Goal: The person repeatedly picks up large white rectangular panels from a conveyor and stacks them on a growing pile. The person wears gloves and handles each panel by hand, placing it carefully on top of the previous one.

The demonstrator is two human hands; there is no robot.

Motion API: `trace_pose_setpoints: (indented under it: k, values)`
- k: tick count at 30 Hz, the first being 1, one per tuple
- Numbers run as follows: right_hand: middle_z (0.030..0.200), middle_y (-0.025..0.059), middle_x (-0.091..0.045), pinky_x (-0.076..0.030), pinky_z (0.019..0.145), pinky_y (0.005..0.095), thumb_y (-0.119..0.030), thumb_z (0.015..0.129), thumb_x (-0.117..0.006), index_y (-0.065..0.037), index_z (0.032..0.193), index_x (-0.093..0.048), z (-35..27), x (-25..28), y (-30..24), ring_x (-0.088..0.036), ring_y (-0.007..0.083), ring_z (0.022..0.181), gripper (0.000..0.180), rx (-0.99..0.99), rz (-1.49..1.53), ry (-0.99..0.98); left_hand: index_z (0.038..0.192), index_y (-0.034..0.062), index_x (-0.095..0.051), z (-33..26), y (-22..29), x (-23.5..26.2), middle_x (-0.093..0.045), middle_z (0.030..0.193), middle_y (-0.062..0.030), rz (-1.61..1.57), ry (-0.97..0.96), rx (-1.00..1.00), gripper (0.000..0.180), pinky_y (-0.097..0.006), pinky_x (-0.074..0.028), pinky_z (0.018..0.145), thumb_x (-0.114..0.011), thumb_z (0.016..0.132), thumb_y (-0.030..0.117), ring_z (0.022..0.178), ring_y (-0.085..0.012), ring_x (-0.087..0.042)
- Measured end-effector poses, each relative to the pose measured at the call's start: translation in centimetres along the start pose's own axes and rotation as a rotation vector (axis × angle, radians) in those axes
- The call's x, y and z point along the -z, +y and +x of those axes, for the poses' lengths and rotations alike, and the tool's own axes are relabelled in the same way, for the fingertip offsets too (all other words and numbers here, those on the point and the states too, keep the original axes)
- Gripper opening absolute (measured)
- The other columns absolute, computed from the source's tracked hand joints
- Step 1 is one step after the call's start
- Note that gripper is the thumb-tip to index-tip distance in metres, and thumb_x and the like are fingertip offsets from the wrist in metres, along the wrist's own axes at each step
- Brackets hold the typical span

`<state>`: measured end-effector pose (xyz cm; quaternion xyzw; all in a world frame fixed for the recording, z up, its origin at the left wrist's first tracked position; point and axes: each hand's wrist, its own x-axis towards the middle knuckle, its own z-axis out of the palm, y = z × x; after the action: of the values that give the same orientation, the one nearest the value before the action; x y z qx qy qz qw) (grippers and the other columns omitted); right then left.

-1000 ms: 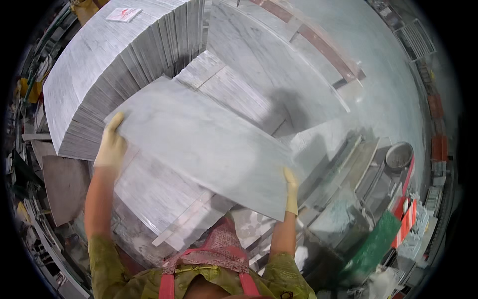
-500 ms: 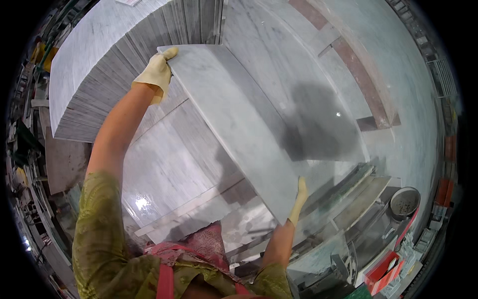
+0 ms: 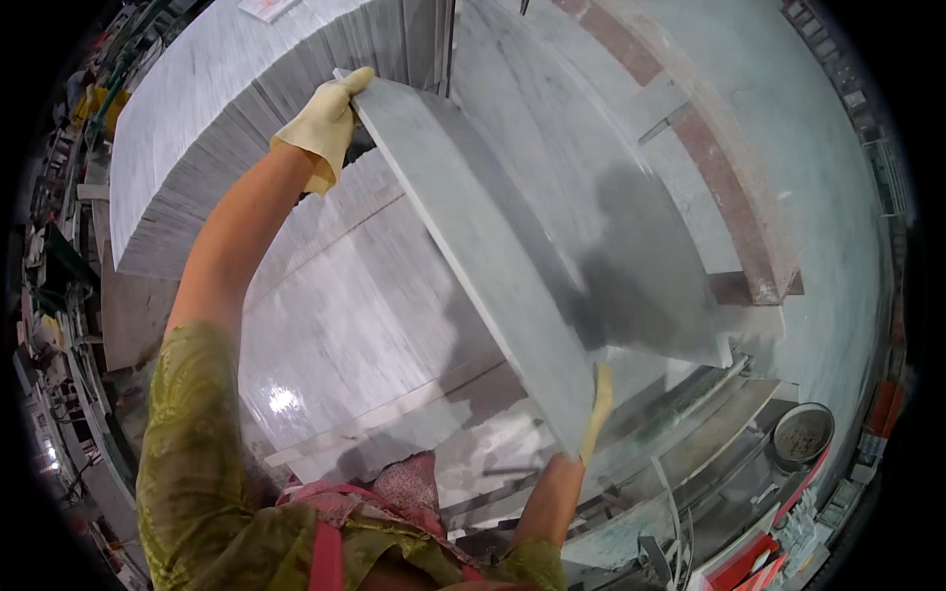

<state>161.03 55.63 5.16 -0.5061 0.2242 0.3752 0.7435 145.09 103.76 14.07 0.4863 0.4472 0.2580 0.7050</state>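
A long, pale grey marble tile (image 3: 473, 236) is tilted up on its long edge between my gloved hands. My left hand (image 3: 327, 123), in a cream glove, is closed round its far-left end, with the thumb over the top corner. At the near-right end, my right hand (image 3: 597, 412) in a matching glove grips the short edge; most of its fingers are hidden behind the tile. Under it on the left lie flat grey-streaked marble slabs (image 3: 345, 286). To its right is a larger flat marble slab (image 3: 670, 286) with a dark shadow on it.
A tall stack of long marble tiles (image 3: 187, 148) stands at the far left. Reddish-brown stone strips (image 3: 734, 197) lie at the far right. A round metal bowl (image 3: 803, 436) sits near a red box (image 3: 744, 563) at the lower right. Narrow boards (image 3: 705, 424) run beside my right hand.
The tile has tipped steeper, so its face looks narrower and more of its edge shows. My left hand has shifted up and right; my right hand slightly down. The view has shifted a little too.
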Motion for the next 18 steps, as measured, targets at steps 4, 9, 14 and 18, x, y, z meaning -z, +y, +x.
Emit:
trace_pose_setpoints:
  k: [4,9,14,18]
  values:
    - [0.115,0.0081,-0.063,-0.053,0.085,0.0317,-0.039,0.097,-0.057,-0.001,0.124,-0.058,2.6,2.5,-0.6,-0.063,0.0222,0.099,0.047,0.185,0.038,0.063,0.144,0.0027,-0.041,-2.4,3.7,-3.5,-0.062,0.122,-0.0100,0.566,-0.109,-0.226,0.045,-0.027,-0.042,0.097,-0.046,0.102,0.017,0.109,-0.0165,-0.058]
    - [0.121,0.0171,-0.056,-0.057,0.086,0.0353,-0.031,0.097,-0.058,0.003,0.128,-0.053,5.3,-0.4,-3.4,-0.057,0.0279,0.108,0.047,0.261,0.261,0.063,0.154,0.0081,-0.024,-5.7,5.9,-6.9,-0.040,0.150,-0.0153,0.341,-0.267,-0.351,0.056,-0.031,-0.034,0.112,-0.043,0.103,0.021,0.139,-0.0208,-0.041]
    - [0.134,0.0215,-0.044,-0.055,0.092,0.0427,-0.040,0.097,-0.057,-0.002,0.137,-0.045,3.0,-3.8,-6.4,-0.054,0.0353,0.116,0.056,0.267,0.237,-0.013,0.153,0.0044,-0.026,-11.9,1.9,-3.6,-0.032,0.156,-0.0143,0.423,-0.304,-0.237,0.062,-0.037,-0.026,0.119,-0.040,0.104,0.041,0.144,-0.0237,-0.032]
    - [0.121,0.0162,-0.054,-0.053,0.088,0.0411,-0.049,0.100,-0.046,0.000,0.134,-0.047,5.0,3.6,-7.1,-0.057,0.0307,0.112,0.059,0.198,-0.108,0.172,0.151,0.0056,-0.029,-20.3,-6.0,4.3,-0.032,0.156,-0.0138,0.187,-0.191,0.239,0.068,-0.038,-0.026,0.119,-0.045,0.101,0.049,0.144,-0.0240,-0.032]
